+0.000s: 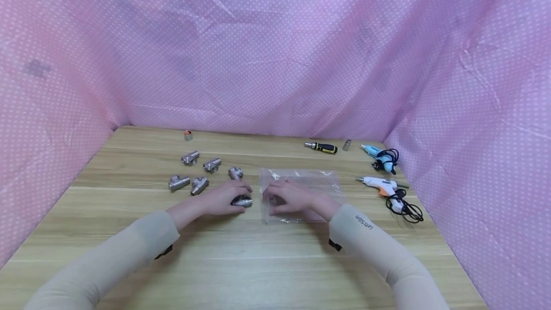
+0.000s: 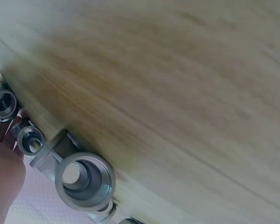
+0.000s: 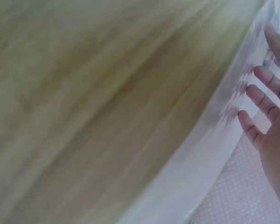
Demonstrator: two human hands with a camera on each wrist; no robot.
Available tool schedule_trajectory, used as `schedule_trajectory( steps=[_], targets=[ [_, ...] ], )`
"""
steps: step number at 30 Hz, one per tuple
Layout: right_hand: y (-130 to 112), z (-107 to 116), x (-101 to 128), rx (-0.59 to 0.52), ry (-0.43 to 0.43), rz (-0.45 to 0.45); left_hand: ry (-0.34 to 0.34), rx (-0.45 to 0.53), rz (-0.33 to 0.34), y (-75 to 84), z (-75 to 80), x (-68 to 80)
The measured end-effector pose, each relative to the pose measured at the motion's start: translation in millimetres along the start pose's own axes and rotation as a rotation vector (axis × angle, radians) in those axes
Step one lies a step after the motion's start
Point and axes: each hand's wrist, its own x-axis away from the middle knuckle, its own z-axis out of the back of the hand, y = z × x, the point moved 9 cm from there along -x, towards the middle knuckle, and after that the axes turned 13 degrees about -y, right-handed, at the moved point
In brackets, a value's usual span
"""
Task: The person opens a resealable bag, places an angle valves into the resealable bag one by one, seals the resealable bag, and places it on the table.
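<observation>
My left hand [image 1: 236, 194] curls over a metal tee fitting [image 1: 242, 201] lying on the wooden table [image 1: 258, 262]; the fitting peeks out under the fingers. In the left wrist view the fingers [image 2: 1, 135] sit beside a threaded fitting [image 2: 4, 105], and two more fittings [image 2: 84, 179] lie close behind. My right hand [image 1: 275, 197] rests flat on a clear plastic bag [image 1: 307, 181] just right of the left hand. In the right wrist view its straight fingers [image 3: 259, 98] lie on the bag [image 3: 210, 158].
Several loose tee fittings [image 1: 199, 185] lie left of centre, with a small cap [image 1: 188, 135] behind them. At the back right are a screwdriver [image 1: 320, 147], a blue glue gun [image 1: 380, 158] and a white glue gun [image 1: 380, 185] with a black cord. Pink cloth walls surround the table.
</observation>
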Motion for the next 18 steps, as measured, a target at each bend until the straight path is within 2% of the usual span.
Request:
schedule_trajectory(
  steps=[4, 8, 12, 18],
  targets=[
    [-3, 4, 2, -0.097, 0.053, 0.052, 0.012, -0.017, -0.016, 3.2, 3.1, 0.1],
    [-2, 6, 5, -0.164, 0.083, 0.062, 0.006, -0.017, -0.002, 6.9, 2.9, -3.3],
    [0, 8, 8, -0.177, 0.103, 0.045, -0.016, -0.018, 0.016, 8.8, 1.0, -6.5],
    [-3, 21, 14, -0.151, 0.164, 0.078, 0.018, -0.017, -0.035, 15.2, 6.3, -9.8]
  ],
)
